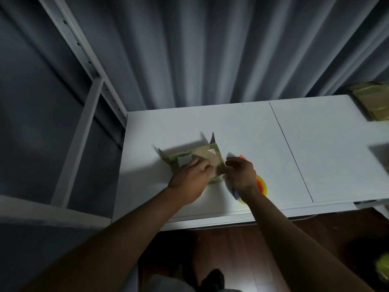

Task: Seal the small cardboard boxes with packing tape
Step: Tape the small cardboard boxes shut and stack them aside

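Head view, looking down at a white table [242, 127]. A small cardboard box [207, 159] sits near the table's front-left area, between my two hands, w/ flaps still open: one flap stands up at the far corner, another sticks out to the left. Green print runs along its left side; a small red-and-white label shows on the brown top panel.

My left hand [190, 175] lies on the box's near-left part, fingers bent over the panel and pressing it; blur hides whether they hook an edge. My right hand [241, 173] is at the box's right edge, fingers curled inward toward it; cannot tell if it pinches a flap or tape.

Just behind and under the right hand: an orange-and-yellow tape dispenser [261, 184], mostly hidden by the wrist. At the table's far-right corner, a stack of flat cardboard [372, 102]. Grey curtain [210, 49] behind the table; white metal rack [84, 81] at left.
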